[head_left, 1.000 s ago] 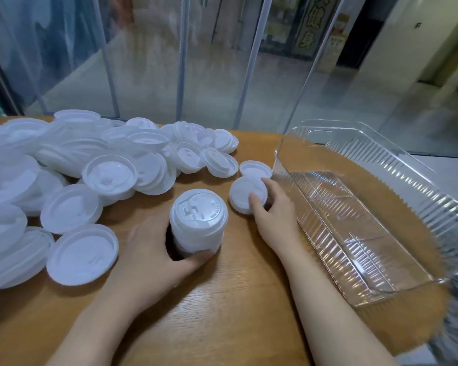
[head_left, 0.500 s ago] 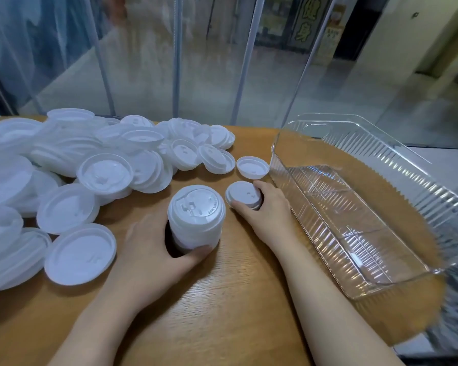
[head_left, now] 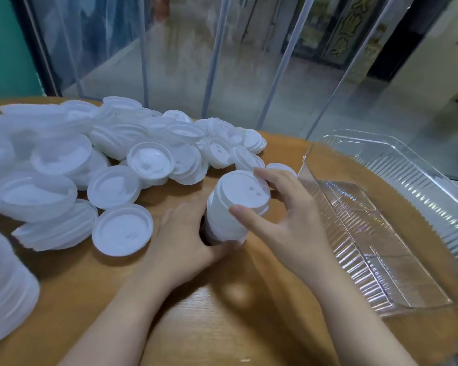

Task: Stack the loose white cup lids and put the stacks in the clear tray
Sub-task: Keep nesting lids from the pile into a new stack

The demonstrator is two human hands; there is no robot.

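White plastic fills the left half of the wooden table (head_left: 238, 326): the heap of loose lids (head_left: 111, 159) spreads from the far edge toward me. My left hand (head_left: 180, 241) curls round the base of the stack of lids (head_left: 233, 207) standing at the middle of the table. Half a second ago my right hand (head_left: 288, 220) lay flat on a single lid beside the clear tray (head_left: 397, 233); now it has come across, thumb and fingers pinching the rim of the top lid (head_left: 242, 190) over the stack. That lid sits tilted, and through the blur I cannot tell whether it is fully seated. One small lid (head_left: 280, 167) lies just behind my right fingers, close to the tray's near corner. The tray stands on the table's right side, holding no stacks.
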